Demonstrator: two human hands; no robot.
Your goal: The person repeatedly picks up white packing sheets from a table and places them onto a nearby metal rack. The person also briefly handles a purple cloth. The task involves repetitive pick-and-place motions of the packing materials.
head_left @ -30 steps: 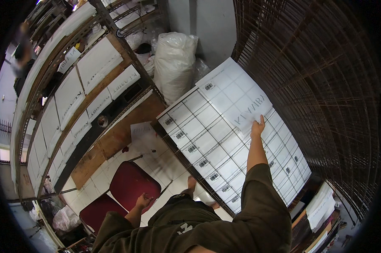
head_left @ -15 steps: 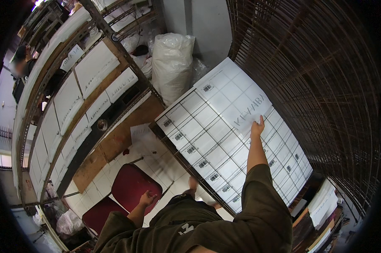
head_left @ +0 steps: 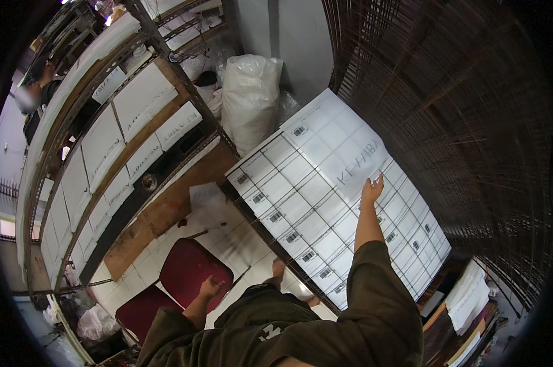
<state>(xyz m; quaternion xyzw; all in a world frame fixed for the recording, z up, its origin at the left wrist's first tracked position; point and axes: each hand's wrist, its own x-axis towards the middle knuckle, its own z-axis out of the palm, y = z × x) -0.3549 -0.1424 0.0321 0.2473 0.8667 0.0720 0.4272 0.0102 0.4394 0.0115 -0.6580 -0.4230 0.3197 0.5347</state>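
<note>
A translucent white sheet [head_left: 337, 144] with large hand lettering lies over the far part of a wide stack of white printed sheets [head_left: 295, 211], marked off in a dark grid with small black codes. My right hand [head_left: 372, 189] reaches out to the lettered sheet's near edge. Its thumb and fingers are apart and touch the paper there; a firm grip does not show. Low at my left side, my left hand [head_left: 211, 287] hangs in front of a dark red chair [head_left: 197, 269]. Its fingers are loosely bent, with nothing in them.
Dark wire racks [head_left: 448, 122] rise close along the right. Metal shelving with white lettered packs [head_left: 145, 101] curves along the left. A stuffed white sack [head_left: 249, 101] stands by the far wall. Another person [head_left: 41, 92] is beyond the shelves. Loose paper [head_left: 206, 199] lies on the tiled floor.
My right hand's fingers have spread from a pointing shape at the sheet's edge. My left hand's fingers have curled in a little. The view has shifted slightly.
</note>
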